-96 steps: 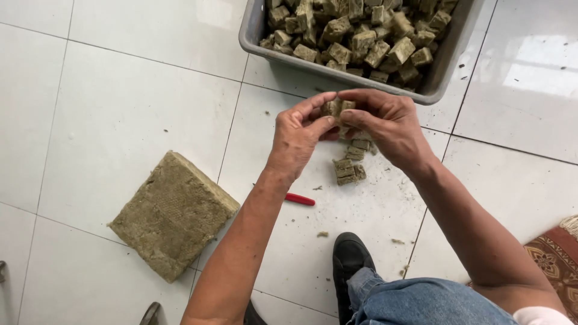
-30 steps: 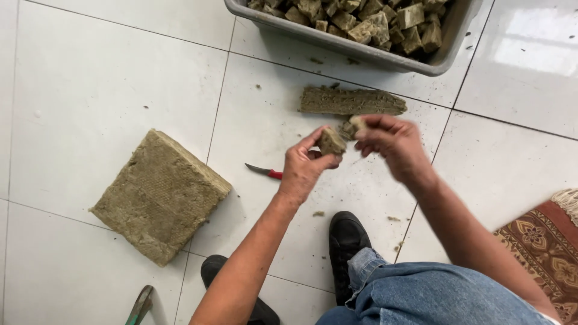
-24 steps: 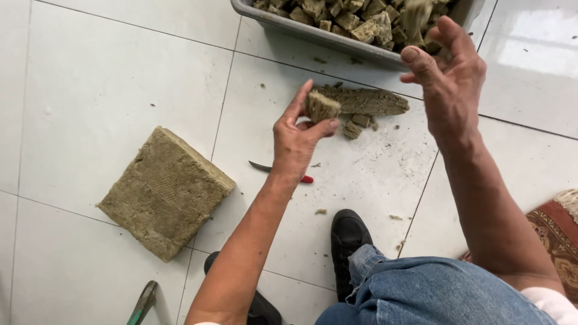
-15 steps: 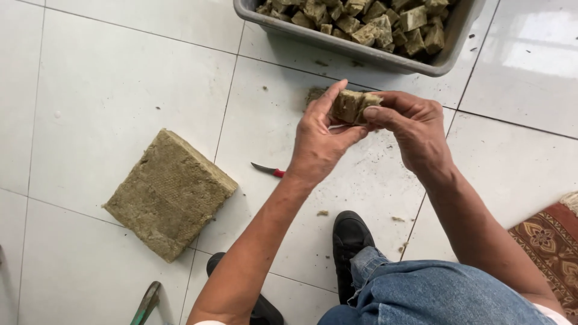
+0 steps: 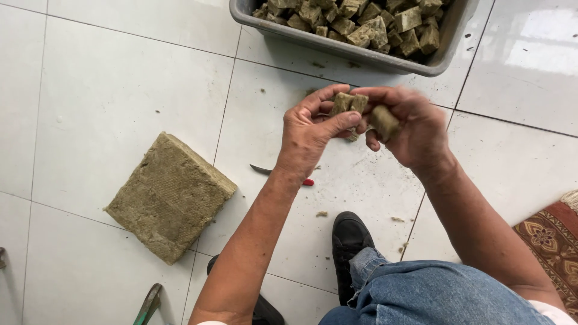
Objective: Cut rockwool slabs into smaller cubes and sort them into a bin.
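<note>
At the far left, a thick square slab (image 5: 170, 195) of olive-brown fibrous material lies flat on the white tiled floor (image 5: 102, 90), well apart from your hands. Just below it, a green-handled tool (image 5: 147, 304) rests at the bottom edge of the view. Between the slab and your hands, a small knife (image 5: 271, 173) with a red handle lies on the floor, partly hidden by your left wrist.

Your left hand (image 5: 310, 135) holds a narrow grip: thumb and fingers pinch a strip of cubes (image 5: 348, 103) of the same material, raised above the floor. Your right hand (image 5: 412, 126) meets it, its grip closed on a separated cube (image 5: 384, 122) while the fingertips touch the strip.

Beyond the hands, a grey plastic tub (image 5: 337, 42) stands on the floor, filled with cut cubes (image 5: 361, 18). At the lower right, a patterned rug (image 5: 551, 235) borders the tiles.
</note>
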